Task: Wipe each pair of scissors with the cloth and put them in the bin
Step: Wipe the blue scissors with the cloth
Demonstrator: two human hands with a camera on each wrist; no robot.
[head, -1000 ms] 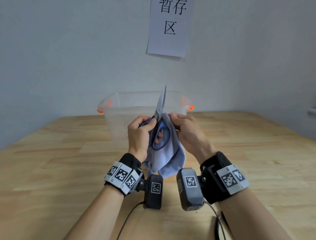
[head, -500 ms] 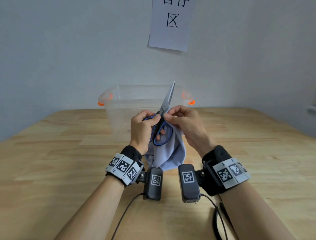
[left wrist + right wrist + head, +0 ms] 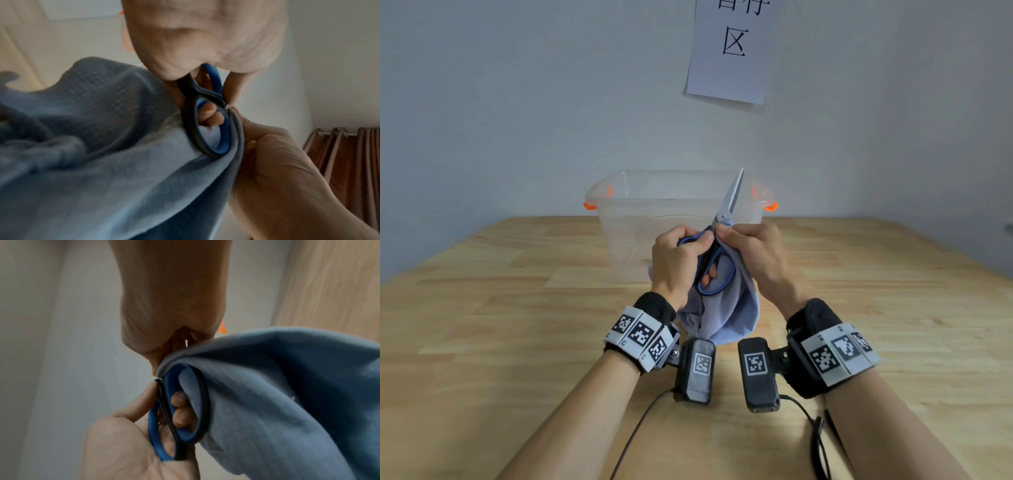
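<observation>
My left hand (image 3: 681, 260) grips the blue and black handles of a pair of scissors (image 3: 729, 202), fingers through the loops (image 3: 207, 129). The steel blades point up and away, tilted right, in front of the bin. My right hand (image 3: 753, 253) pinches a light blue cloth (image 3: 719, 315) against the scissors at the pivot, just above the handles. The cloth hangs down between my wrists (image 3: 277, 394). The clear plastic bin (image 3: 619, 219) with orange latches stands behind my hands on the wooden table (image 3: 500, 325); I see nothing in it.
A white paper sign (image 3: 732, 51) with black characters hangs on the grey wall above the bin. Black cables (image 3: 818, 442) trail from the wrist cameras over the near table edge. Brown curtains (image 3: 347, 162) show in the left wrist view.
The scissors have tilted from nearly upright to leaning right. My right hand has slid the cloth along the scissors toward the pivot, close beside my left thumb.
</observation>
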